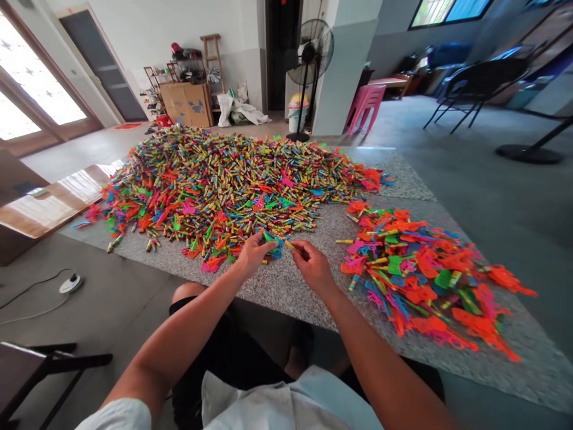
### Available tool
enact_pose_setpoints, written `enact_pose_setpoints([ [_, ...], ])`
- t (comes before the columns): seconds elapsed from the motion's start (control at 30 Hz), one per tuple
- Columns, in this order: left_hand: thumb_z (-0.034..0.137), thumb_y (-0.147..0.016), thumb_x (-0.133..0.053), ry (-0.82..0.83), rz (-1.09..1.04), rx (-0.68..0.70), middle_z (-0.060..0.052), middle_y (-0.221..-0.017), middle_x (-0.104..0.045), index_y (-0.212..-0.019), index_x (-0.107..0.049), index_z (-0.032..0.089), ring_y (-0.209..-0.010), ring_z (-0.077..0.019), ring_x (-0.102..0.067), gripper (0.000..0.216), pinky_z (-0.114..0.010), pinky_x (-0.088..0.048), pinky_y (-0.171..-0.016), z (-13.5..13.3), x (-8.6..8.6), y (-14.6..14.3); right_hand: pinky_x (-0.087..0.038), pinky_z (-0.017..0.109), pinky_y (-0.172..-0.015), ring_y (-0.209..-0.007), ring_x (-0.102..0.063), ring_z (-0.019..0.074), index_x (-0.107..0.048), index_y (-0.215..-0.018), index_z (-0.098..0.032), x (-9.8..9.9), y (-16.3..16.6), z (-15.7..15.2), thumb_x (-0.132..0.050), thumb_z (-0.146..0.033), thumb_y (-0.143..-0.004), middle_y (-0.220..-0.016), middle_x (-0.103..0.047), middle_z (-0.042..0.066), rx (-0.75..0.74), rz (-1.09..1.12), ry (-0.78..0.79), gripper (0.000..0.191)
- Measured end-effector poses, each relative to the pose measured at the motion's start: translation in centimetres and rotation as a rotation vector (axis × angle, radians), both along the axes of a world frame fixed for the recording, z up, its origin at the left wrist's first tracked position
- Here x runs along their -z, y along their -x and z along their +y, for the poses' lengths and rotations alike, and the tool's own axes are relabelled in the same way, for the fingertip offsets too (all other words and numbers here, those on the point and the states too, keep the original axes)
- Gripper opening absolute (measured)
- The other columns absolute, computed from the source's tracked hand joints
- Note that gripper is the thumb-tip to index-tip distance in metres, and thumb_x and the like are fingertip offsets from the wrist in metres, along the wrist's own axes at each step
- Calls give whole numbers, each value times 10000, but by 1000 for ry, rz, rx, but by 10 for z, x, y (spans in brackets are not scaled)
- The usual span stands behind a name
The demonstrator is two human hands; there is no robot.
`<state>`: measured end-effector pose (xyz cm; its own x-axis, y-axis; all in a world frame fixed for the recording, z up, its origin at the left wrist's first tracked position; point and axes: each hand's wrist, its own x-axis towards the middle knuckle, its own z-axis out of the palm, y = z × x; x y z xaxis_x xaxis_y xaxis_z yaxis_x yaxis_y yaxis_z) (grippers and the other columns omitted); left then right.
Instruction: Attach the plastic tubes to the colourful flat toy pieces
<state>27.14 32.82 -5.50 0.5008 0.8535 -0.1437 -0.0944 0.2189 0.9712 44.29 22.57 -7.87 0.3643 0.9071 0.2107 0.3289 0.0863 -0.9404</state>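
Over the near edge of a speckled granite table [286, 286], my left hand [254, 253] is closed on a small blue plastic piece [273, 245]. My right hand [313, 266] pinches a thin yellow tube [290, 244] whose tip meets that blue piece. Both hands are close together, just in front of a huge heap of small multicoloured tubes and plastic shapes [224, 179]. A second pile of brightly coloured assembled pieces [425, 275], mostly orange, pink and green, lies to the right of my right hand.
A wooden bench [49, 206] stands at the left, a white floor socket with cable [70, 283] below it. A standing fan [311, 65], a pink stool [364, 104], cardboard boxes [185, 103] and black chairs [474, 83] are farther back. A dark stool [31, 364] sits at bottom left.
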Motion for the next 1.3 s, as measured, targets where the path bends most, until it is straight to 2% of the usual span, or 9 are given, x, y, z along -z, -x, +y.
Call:
enact_pose_setpoints([
  [0.13, 518, -621, -952, 11, 9, 0, -44, -831, -745, -950, -717, 167, -647, -142, -673, 536, -253, -572, -567, -1, 0, -1, -557, 357, -844, -894, -701, 225, -770, -1155, -255, 4, -1, -3, -644, -429, -955, -1048, -773, 68, 16, -95, -51, 293],
  [0.37, 392, -595, -984, 263, -12, 28, -41, -836, -745, -918, -680, 172, -661, -155, -700, 495, -290, -605, -601, -4, 5, -3, -569, 377, -864, -880, -695, 222, -787, -1119, -271, 5, -10, -11, -660, -416, -944, -1010, -767, 62, -53, -155, -79, 260],
  [0.57, 375, -638, -978, 130, 88, 28, -8, -769, -703, -870, -650, 170, -619, -136, -675, 451, -265, -590, -567, -11, 12, -11, -515, 305, -608, -636, -606, 168, -755, -1048, -229, 9, -16, -21, -740, -508, -858, -788, -710, 10, -122, 150, 103, 338],
  [0.8, 373, -699, -930, 249, 164, 161, -51, -825, -749, -867, -670, 175, -666, -170, -707, 368, -311, -607, -630, -7, 26, -24, -516, 297, -664, -718, -645, 173, -765, -1070, -217, 27, -20, -34, -734, -495, -880, -845, -739, 21, -112, 130, 133, 337],
  [0.9, 399, -840, -826, 70, 293, 137, -70, -874, -761, -917, -711, 181, -704, -185, -717, 258, -307, -581, -657, 13, 34, -29, -486, 284, -587, -614, -606, 165, -773, -1031, -191, 34, -47, -36, -775, -560, -828, -691, -686, -1, 78, 138, 172, 421],
  [1.03, 300, -965, -680, -565, 670, -20, -96, -1046, -769, -1060, -760, 210, -947, -236, -732, 153, -352, -565, -872, 54, 38, -27, -466, 235, -498, -541, -572, 125, -744, -1054, -189, 34, -103, -36, -839, -532, -723, -700, -686, -29, 607, 429, -79, 487],
  [1.1, 266, -979, -651, -854, 894, 3, -106, -1189, -746, -1149, -765, 237, -1139, -269, -693, 207, -379, -522, -1009, 71, 38, -22, -471, 212, -476, -534, -586, 101, -718, -1068, -201, 31, -123, -33, -836, -518, -689, -820, -739, -20, 743, 656, -234, 508],
  [1.2, 294, -1002, -614, -1036, 1127, 95, -96, -1328, -691, -1268, -739, 281, -1270, -279, -628, 295, -369, -494, -1052, 85, 39, -17, -475, 208, -461, -532, -609, 100, -705, -1017, -198, 33, -121, -22, -782, -534, -715, -923, -778, 13, 706, 754, -194, 458],
  [1.3, 319, -1039, -539, -1029, 1211, 130, -81, -1282, -699, -1279, -729, 294, -1213, -261, -648, 307, -349, -512, -999, 96, 36, -20, -514, 253, -508, -560, -641, 139, -732, -1023, -197, 43, -82, -1, -696, -488, -830, -920, -789, 41, 432, 389, 126, 351],
])
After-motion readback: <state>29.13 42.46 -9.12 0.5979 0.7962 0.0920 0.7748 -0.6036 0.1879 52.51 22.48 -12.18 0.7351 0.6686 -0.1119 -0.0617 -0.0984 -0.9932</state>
